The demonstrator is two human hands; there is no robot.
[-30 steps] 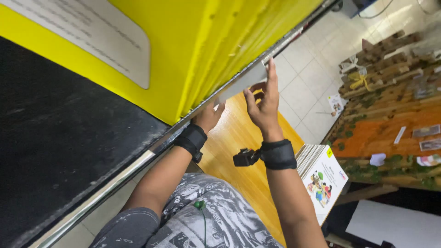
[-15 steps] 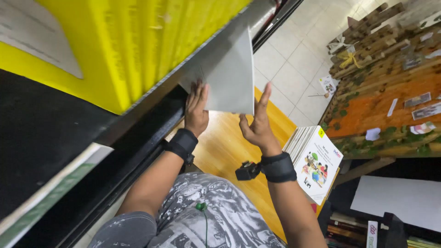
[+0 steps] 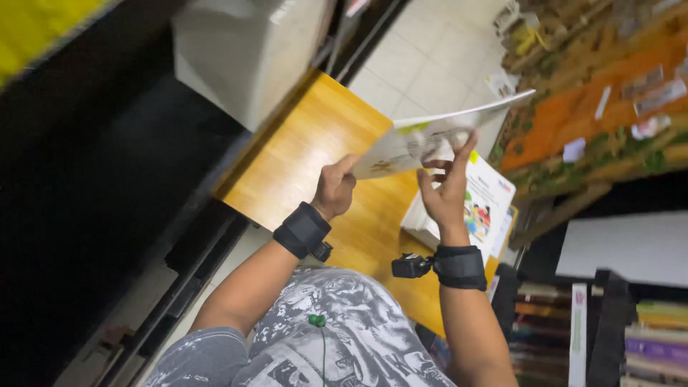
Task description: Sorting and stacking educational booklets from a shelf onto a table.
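Hands first: your left hand (image 3: 335, 188) pinches the lower corner of a thin, pale picture booklet (image 3: 430, 136), fingers closed on its edge, while your right hand (image 3: 444, 190) is spread open under it, fingertips (image 3: 469, 140) pressing the underside rather than clamping. The booklet sits in the air, tilted and nearly edge-on to you, above the orange-brown wooden table (image 3: 315, 143) and just over a stack of white illustrated books (image 3: 487, 208) lying at the table's far side. A pale grey box (image 3: 247, 54) stands at the table's other end, near the dark shelving (image 3: 93, 186). To handle this well, I would judge that the left pinch should carry the weight and the right palm only steady the sheet, since a thin cover bends easily when pushed from below. Keep both wrists level so the pages do not fan open, and keep the booklet clear of the stack's corner as you move it.
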